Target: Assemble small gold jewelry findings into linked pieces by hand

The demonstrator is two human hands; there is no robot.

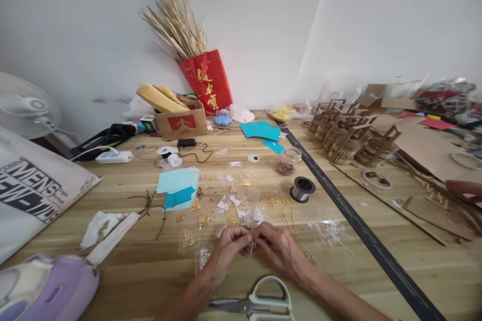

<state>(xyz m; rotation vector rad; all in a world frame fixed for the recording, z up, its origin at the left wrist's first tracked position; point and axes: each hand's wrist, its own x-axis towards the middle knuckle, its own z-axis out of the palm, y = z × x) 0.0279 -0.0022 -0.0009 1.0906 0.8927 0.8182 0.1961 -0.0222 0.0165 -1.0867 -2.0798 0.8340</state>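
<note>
Near the table's front, my left hand (232, 244) and my right hand (277, 246) meet with their fingertips pinched together. A small shiny metal piece (252, 247) shows at the fingertips, too small to name surely. Just beyond my hands lie silvery beads (257, 215) and heaps of gold-coloured findings (205, 219). A gold chain (291, 223) stretches beside my right hand. White-handled scissors (271, 306) rest below my wrists, blades pointing left. Small white beads (204, 258) lie by my left forearm.
A wire spool (302, 189) and a bowl of mixed beads (286, 168) stand further back. Blue cards (181, 196) lie on the left. Wooden baskets (341, 140) crowd the right, beyond a black strip (339, 195). Another person's hand (465, 190) reaches in at the right edge.
</note>
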